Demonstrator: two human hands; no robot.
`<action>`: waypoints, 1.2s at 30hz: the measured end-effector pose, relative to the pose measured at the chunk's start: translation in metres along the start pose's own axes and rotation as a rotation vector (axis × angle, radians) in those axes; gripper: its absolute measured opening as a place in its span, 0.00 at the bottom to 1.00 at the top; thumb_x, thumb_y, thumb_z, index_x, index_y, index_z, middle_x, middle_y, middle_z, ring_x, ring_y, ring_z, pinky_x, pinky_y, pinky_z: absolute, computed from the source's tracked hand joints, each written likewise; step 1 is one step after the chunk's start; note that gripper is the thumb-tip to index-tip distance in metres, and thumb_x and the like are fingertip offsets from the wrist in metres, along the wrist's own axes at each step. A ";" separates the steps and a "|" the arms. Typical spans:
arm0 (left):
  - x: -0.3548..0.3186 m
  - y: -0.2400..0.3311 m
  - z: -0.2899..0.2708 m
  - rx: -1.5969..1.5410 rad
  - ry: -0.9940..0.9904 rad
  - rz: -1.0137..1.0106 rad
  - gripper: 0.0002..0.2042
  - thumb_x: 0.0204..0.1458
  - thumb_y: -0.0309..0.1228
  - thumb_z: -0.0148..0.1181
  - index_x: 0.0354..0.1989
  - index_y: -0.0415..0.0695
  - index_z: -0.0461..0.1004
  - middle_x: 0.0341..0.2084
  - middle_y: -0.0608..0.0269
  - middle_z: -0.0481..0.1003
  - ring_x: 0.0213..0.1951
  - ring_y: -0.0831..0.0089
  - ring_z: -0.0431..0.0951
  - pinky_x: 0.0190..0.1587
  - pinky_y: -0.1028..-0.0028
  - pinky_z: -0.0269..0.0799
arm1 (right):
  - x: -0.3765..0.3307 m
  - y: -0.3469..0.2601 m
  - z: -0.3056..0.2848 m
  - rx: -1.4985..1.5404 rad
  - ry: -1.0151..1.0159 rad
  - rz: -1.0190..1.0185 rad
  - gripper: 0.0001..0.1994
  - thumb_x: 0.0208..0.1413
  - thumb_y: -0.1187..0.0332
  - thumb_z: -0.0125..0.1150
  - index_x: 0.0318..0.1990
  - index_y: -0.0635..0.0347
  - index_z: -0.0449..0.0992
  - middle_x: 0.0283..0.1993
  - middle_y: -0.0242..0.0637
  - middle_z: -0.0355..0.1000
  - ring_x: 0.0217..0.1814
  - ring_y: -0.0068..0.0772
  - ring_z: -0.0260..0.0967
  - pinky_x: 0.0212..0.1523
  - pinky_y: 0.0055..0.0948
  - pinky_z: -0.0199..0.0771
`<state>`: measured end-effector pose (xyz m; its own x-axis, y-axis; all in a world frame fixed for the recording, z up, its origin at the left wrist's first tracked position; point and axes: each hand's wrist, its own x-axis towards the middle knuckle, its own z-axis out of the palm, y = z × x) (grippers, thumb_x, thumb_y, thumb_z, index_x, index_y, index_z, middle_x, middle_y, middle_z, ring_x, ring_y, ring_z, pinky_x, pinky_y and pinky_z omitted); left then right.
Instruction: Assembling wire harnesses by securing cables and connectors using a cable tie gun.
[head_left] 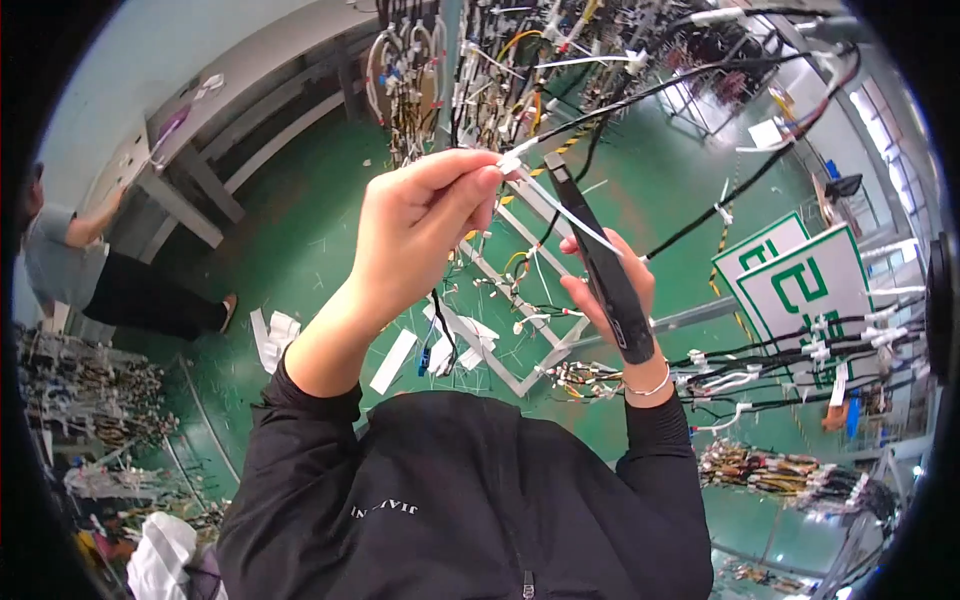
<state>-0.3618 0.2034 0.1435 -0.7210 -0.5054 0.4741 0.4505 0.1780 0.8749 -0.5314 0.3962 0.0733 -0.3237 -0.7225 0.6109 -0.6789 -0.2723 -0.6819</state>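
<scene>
My left hand [412, 225] is closed, thumb and forefinger pinching the head end of a white cable tie [562, 212] where a black wire harness branch [640, 97] ends. The tie's loose tail slants down to the right, across the front of a long black hand tool [603, 265], which looks like a cable tie gun. My right hand [638, 280] is wrapped round that tool, its metal-tipped nose pointing up and left towards the tie's head. The tail passes over the tool's body; I cannot tell whether the nose touches it.
Dense hanging wire harnesses [500, 80] stand ahead, with more bundles [820, 350] at the right. White signs with green borders [800, 285] are on the right. Paper strips [393, 362] litter the green floor. A person [90, 260] stands at a grey bench [180, 205] on the left.
</scene>
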 end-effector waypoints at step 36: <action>0.017 -0.037 0.089 0.744 0.245 1.009 0.18 0.39 0.17 0.56 0.42 0.38 0.79 0.37 0.53 0.74 0.40 0.57 0.76 0.42 0.62 0.73 | -0.060 -0.091 -0.071 -0.967 0.163 -0.130 0.23 0.41 0.76 0.71 0.47 0.73 0.73 0.42 0.49 0.72 0.42 0.52 0.71 0.44 0.44 0.72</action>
<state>-0.4381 0.2631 0.1279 -0.0815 0.0012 0.9967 0.2796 0.9599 0.0217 -0.4970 0.5096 0.1274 -0.2463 -0.6077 0.7551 -0.9380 0.3455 -0.0279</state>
